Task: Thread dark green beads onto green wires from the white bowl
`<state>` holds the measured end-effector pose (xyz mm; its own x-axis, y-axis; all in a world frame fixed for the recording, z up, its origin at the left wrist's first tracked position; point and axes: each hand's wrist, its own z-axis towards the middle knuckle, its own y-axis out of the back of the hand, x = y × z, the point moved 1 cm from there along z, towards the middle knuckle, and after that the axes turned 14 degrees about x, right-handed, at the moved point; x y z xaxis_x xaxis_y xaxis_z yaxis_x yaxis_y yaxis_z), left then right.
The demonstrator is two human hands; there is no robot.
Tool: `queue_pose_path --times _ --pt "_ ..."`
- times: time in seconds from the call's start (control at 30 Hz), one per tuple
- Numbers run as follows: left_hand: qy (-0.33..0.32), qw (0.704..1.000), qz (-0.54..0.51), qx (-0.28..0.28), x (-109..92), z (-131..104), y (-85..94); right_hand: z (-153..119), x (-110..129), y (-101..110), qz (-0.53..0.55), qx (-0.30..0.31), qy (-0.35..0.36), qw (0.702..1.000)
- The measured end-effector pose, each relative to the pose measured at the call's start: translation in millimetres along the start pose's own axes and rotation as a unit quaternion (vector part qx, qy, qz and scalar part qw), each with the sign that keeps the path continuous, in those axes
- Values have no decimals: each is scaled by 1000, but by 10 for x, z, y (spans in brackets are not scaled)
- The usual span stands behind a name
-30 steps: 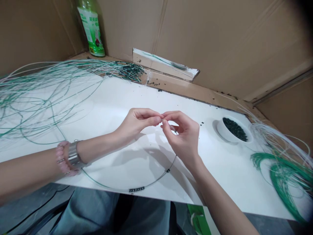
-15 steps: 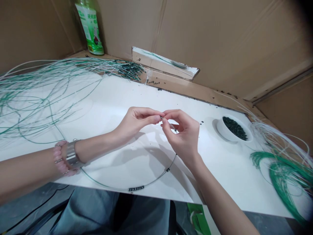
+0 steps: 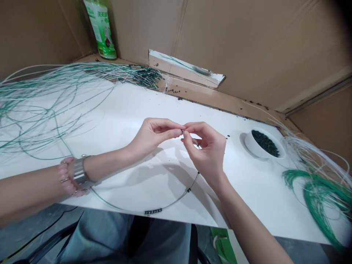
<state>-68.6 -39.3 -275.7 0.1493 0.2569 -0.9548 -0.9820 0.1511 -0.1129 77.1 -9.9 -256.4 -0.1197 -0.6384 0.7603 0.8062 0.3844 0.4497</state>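
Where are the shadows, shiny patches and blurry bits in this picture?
In the head view, soft shadows lie on the table below the left hand and right hand, and another beside the bowl; a pale shine shows beyond the left hand; the top right corner is dark and fuzzy.

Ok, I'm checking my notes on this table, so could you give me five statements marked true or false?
1. The left hand and right hand come together at the fingertips. True.
2. The metal cuff is on the right wrist. False: the metal cuff is on the left wrist.
3. The beaded cord curves below the hands in the picture. True.
4. The green bottle lies on its side. False: the green bottle stands upright.
5. The white bowl holds dark pieces. True.
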Motion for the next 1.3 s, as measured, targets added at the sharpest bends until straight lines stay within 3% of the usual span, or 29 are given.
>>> queue_pose_path --times 0.53,0.9,1.1,1.3 --pt "-3 1000 6 -3 9 -7 -16 -4 -9 1 -1 9 2 1000" --pt "11 998 55 -32 -23 0 1 7 -5 32 -163 23 87 982" --pt "1 997 64 -39 -53 2 0 2 -55 40 -72 21 22 997" --pt "-1 996 83 -27 -47 -4 12 -4 -86 28 14 16 3 1000"
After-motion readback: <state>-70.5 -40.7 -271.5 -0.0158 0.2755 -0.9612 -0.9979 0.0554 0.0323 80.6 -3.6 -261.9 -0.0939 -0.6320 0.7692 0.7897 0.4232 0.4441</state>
